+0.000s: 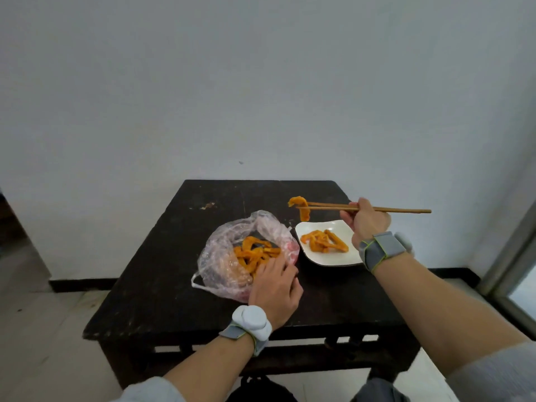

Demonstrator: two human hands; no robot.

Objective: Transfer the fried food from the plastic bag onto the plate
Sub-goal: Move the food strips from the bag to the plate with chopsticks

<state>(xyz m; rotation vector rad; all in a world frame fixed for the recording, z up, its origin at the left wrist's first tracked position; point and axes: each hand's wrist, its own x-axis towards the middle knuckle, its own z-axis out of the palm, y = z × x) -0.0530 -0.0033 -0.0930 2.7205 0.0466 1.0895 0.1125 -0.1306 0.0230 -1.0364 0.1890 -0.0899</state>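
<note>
I see my right hand (365,220) raised above the far edge of the plate (345,256), its fingers (352,205) clamped on a pair of chopsticks (377,209) that lie almost level and point to the left. At their tips a strip of fried food (301,207) is pinched and hangs down, held in the air just beyond the plate's far left corner, well clear of my fingers, which grip the sticks around the middle of their length.

The plate is white and roughly square, and sits on the dark worktop (174,285) just right of the plastic bag (232,242). A small heap of orange strips (323,240) already lies on it, near its middle.

My left hand (275,285) rests palm down on the near right edge of the bag, fingers (282,264) spread a little and pressing the thin plastic against the worktop. The bag's mouth is open upward, and the remaining fried pieces (255,253) lie inside it, touching or just beyond my left fingertips.

Both wrists carry grey straps, with a pale round device (251,320) on the left one.
</note>
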